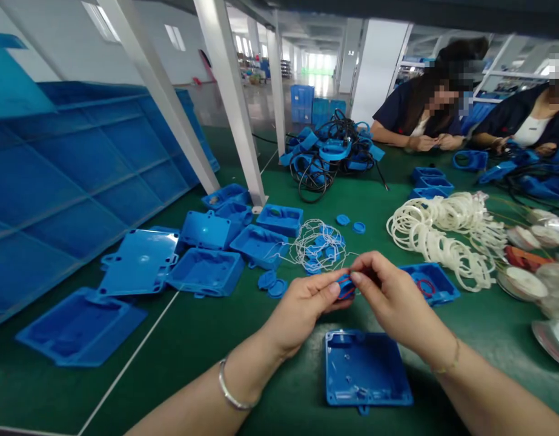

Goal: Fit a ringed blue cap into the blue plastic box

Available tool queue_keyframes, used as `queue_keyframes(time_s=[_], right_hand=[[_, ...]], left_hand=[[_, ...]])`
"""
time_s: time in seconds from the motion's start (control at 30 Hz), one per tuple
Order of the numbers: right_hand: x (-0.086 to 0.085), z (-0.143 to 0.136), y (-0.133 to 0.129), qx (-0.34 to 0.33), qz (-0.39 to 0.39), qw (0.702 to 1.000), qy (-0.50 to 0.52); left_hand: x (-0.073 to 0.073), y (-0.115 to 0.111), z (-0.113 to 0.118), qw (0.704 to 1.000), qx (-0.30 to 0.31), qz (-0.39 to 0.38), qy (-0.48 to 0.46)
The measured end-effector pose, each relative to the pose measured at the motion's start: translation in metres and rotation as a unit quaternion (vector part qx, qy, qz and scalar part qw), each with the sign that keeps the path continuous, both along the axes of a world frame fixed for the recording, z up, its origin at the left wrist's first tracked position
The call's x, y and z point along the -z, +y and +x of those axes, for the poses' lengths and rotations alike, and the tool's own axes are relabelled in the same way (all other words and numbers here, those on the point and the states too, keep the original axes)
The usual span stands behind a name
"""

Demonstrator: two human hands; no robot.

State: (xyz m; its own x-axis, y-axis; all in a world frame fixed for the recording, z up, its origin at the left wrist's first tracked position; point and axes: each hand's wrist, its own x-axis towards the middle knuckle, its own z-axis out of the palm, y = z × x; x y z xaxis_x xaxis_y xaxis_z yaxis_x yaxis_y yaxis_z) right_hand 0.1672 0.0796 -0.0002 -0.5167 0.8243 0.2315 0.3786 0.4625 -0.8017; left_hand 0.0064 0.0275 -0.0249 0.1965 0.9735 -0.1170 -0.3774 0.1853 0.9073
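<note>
My left hand (301,307) and my right hand (388,293) meet above the green table (192,339). Between their fingertips sits a small round blue cap (346,288) with a red ring on it; both hands pinch it. Right below my hands lies an open blue plastic box (365,369), hollow side up. A tangle of thin white rings with blue caps (318,245) lies just beyond my hands. Close to my right hand, another blue box (431,283) holds red rings.
Several blue boxes and lids (206,254) lie to the left. A heap of white rings (447,236) and tape rolls (533,266) are at the right. Blue parts with black cables (329,154) sit farther back. Two people (424,109) work at the far right. White posts (234,103) stand at the left.
</note>
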Motion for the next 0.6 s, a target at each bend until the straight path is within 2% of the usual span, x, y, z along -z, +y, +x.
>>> queue_keyframes(time_s=[0.23, 0.37, 0.6], right_hand=[[0.001, 0.010, 0.007, -0.054, -0.074, 0.996, -0.015], [-0.001, 0.013, 0.005, -0.085, -0.122, 0.989, -0.001], [0.003, 0.006, -0.001, -0.050, -0.174, 0.981, 0.067]], left_hand=[[-0.006, -0.003, 0.001, 0.993, -0.035, -0.046, -0.103], [-0.010, -0.004, 0.000, 0.991, -0.049, -0.050, -0.117], [-0.015, -0.007, -0.001, 0.991, -0.058, -0.016, -0.116]])
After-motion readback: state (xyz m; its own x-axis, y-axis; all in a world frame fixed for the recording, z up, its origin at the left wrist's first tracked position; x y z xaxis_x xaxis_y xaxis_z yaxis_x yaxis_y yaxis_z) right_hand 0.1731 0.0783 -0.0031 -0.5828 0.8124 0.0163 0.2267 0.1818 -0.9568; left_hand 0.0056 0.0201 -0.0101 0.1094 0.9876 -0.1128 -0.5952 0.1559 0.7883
